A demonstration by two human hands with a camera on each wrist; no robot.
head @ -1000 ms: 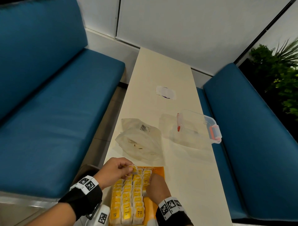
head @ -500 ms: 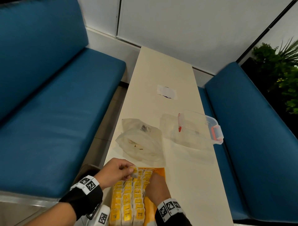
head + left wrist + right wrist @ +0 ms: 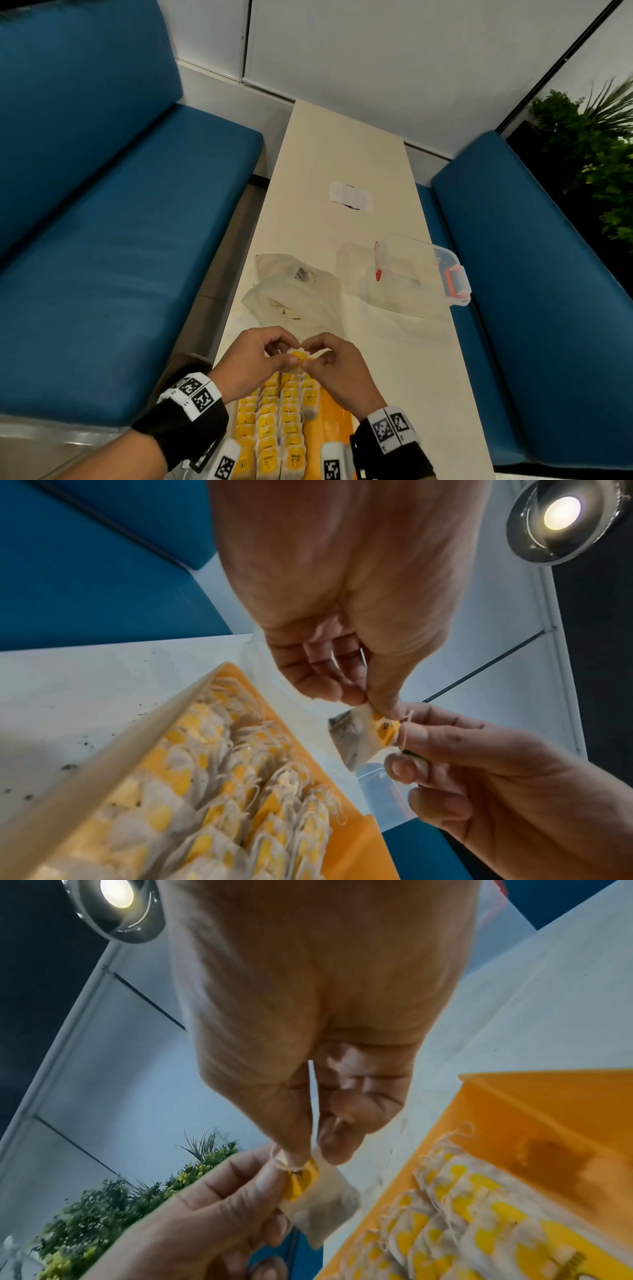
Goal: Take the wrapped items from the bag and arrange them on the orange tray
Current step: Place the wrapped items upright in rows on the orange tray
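Entry: our left hand (image 3: 251,359), raised above the far end of the orange tray (image 3: 337,428), wrist band toward us, fingers curled, thumb and forefinger pinching one tea bag (image 3: 298,356) at its top edge. Our right hand (image 3: 337,368), level with the left and meeting it over the same end of the tray, fingers likewise curled, pinching the same tea bag by its yellow tag and string. In the wrist views the tea bag (image 3: 356,739) hangs clear of the tray (image 3: 346,840), held between the two hands, pouch downward. Rows of tea bags (image 3: 274,428) stand packed in the tray's left part; its right part shows bare orange. Clear plastic bag (image 3: 294,298), crumpled, lies on the table (image 3: 346,161) just beyond the tray. Clear lidded box (image 3: 411,270) with red clasps sits to the right of the bag, beyond the tray.
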